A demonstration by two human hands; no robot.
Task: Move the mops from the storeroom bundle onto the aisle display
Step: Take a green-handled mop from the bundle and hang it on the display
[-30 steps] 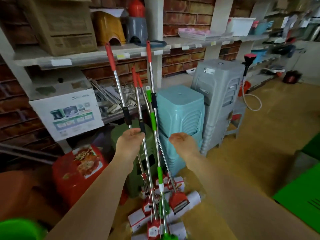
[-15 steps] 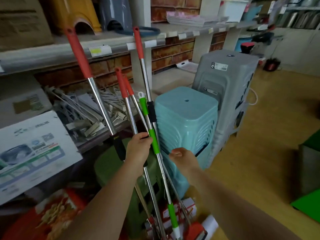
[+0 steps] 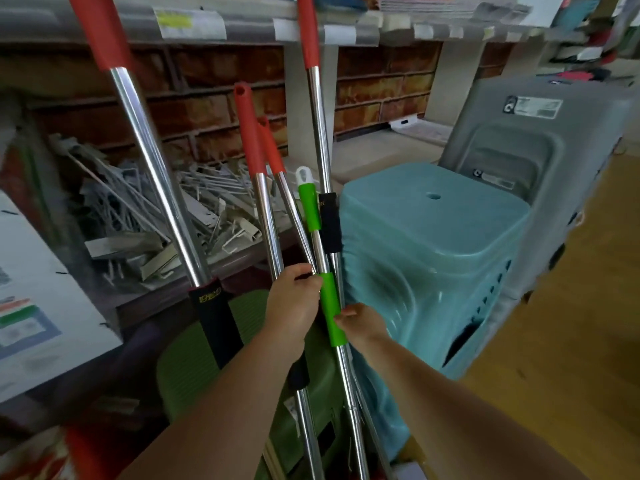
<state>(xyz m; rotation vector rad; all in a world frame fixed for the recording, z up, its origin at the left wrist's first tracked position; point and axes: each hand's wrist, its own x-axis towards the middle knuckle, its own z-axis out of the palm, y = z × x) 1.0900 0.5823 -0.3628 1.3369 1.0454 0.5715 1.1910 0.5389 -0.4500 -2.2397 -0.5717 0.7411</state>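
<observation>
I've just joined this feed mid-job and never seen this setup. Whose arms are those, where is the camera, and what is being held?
There is no machine: a person wears a wide-angle camera on the head, looking down at their own bare arms. The left hand grips shiny steel mop poles with red handle caps. The right hand pinches the green-sleeved mop pole with its fingers. Beside them stand stacked teal plastic stools and grey plastic stools, under a shop shelf.

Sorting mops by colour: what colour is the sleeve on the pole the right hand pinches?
Bright green sleeve, seen in the head view; right hand pinches it.
</observation>
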